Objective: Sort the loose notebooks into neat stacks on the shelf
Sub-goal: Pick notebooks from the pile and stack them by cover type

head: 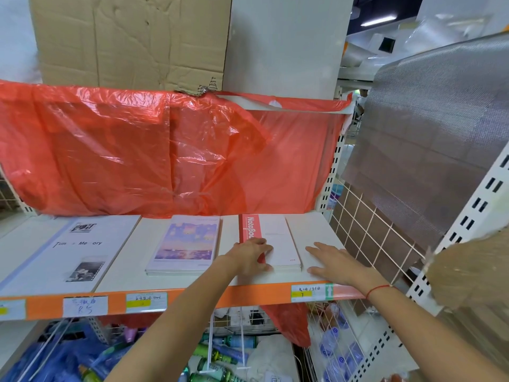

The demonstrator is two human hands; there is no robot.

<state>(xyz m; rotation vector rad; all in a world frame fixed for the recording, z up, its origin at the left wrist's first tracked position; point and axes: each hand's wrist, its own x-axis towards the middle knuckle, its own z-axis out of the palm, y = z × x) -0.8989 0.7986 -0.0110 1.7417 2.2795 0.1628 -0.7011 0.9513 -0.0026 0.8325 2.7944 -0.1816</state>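
Note:
Three notebook stacks lie on the white shelf [129, 260]. At the right is a white stack with a red "Notebook" spine [278, 238]. My left hand [252, 256] holds its near left corner, thumb at the front edge and fingers curled over the red spine. My right hand [329, 261] lies flat on the shelf just right of that stack, fingers straight. A stack with a purple sunset cover [187, 241] sits in the middle. A large white "Time Memory" album [82, 249] lies at the left.
Red plastic sheeting [154, 153] hangs behind the shelf, with a cardboard box [132, 40] above. A wire grid panel [369, 235] closes the shelf's right end. Orange price strip [248, 295] runs along the front edge. Bottles and bags fill baskets below.

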